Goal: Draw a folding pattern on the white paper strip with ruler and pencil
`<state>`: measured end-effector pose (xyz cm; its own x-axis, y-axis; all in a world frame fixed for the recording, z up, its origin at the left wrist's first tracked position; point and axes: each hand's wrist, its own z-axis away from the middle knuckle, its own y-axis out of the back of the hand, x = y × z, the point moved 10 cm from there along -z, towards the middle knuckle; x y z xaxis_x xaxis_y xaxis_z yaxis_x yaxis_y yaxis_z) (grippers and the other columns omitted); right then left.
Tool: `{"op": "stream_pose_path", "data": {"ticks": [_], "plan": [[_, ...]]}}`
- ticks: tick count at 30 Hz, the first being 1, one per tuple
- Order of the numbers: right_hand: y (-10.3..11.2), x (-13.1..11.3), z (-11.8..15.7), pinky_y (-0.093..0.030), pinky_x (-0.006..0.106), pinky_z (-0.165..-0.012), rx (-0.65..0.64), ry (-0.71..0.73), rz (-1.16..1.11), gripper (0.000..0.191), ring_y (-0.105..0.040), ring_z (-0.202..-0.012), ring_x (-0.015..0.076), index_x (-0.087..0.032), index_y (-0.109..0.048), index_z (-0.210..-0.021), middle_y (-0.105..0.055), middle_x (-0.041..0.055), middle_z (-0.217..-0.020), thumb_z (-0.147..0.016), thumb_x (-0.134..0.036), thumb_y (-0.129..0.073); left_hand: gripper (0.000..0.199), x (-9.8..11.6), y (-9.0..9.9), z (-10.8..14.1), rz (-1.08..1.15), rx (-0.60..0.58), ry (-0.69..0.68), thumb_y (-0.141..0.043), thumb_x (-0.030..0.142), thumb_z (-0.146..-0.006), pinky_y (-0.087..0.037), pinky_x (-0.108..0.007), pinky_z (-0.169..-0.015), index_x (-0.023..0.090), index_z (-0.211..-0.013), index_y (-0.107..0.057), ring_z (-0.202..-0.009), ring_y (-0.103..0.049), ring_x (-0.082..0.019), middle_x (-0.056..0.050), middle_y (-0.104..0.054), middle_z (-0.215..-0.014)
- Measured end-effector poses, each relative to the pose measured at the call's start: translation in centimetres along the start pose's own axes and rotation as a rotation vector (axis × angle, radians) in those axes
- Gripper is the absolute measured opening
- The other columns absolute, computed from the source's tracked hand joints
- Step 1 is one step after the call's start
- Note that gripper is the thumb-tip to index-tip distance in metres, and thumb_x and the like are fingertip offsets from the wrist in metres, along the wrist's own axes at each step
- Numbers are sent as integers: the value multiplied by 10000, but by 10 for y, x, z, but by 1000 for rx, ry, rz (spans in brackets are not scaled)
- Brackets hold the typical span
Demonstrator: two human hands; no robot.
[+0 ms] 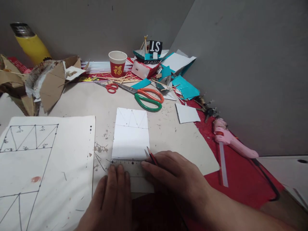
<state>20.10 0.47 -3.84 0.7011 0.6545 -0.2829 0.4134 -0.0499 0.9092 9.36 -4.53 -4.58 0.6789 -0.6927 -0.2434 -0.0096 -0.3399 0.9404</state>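
A white card (pixel 131 138) lies in front of me, with pencilled triangles across its far end. Along its near edge rests a ruler (pixel 134 165) with dark tick marks. My left hand (pixel 114 189) lies with stretched fingers on the ruler's left end, fingertips at the card's edge. In my right hand (pixel 174 173) is a dark red pencil (pixel 152 157), its tip pointing up and left over the card's right side. The right thumb and a finger reach the ruler's right end. A large drawn sheet (pixel 72 166) with black lines and triangles lies left of the card.
Beyond the card lie orange-and-green scissors (pixel 148 99) and small red scissors (pixel 112 88). A paper cup (pixel 117 65), thin sticks (pixel 125 78), blue card scraps (pixel 185 87) and cut cardboard (pixel 53 86) line the back. A pink glue gun (pixel 231 139) lies right.
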Motion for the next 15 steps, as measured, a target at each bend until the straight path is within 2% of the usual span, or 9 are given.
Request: {"op": "stream_pose_path", "data": {"ticks": [3, 6, 12, 15], "plan": [[1, -1, 0, -440, 354, -669, 4, 14, 10, 226, -595, -778, 216, -225, -626, -1213, -700, 55, -909, -1033, -228, -489, 500, 0, -1, 2, -49, 23, -109, -419, 332, -949, -516, -391, -898, 28, -1265, -661, -1126, -698, -350, -218, -712, -1243], [-1, -2, 0, -422, 351, -663, -8, 20, 13, 223, -588, -774, 214, -226, -611, -1217, -694, 53, -915, -1037, -219, -480, 515, 1, -6, 6, -50, 18, -149, -436, 345, -939, -533, -368, -871, 33, -1292, -646, -1139, -693, -342, -212, -705, -1264], [-1, -1, -1, -395, 351, -665, -2, 19, 6, 207, -575, -773, 217, -216, -595, -1212, -682, 53, -900, -1016, -214, -530, 508, -2, -6, 3, -20, -13, -31, -463, 405, -967, -522, -382, -904, 70, -1294, -661, -1181, -668, -354, -197, -696, -1288], [-1, -1, 0, -385, 351, -664, -1, 12, 6, 192, -570, -777, 222, -200, -596, -1195, -676, 61, -895, -1015, -206, -530, 502, 1, -4, 0, -62, -28, -56, -455, 405, -972, -517, -392, -902, 73, -1281, -671, -1187, -660, -361, -202, -696, -1289]]}}
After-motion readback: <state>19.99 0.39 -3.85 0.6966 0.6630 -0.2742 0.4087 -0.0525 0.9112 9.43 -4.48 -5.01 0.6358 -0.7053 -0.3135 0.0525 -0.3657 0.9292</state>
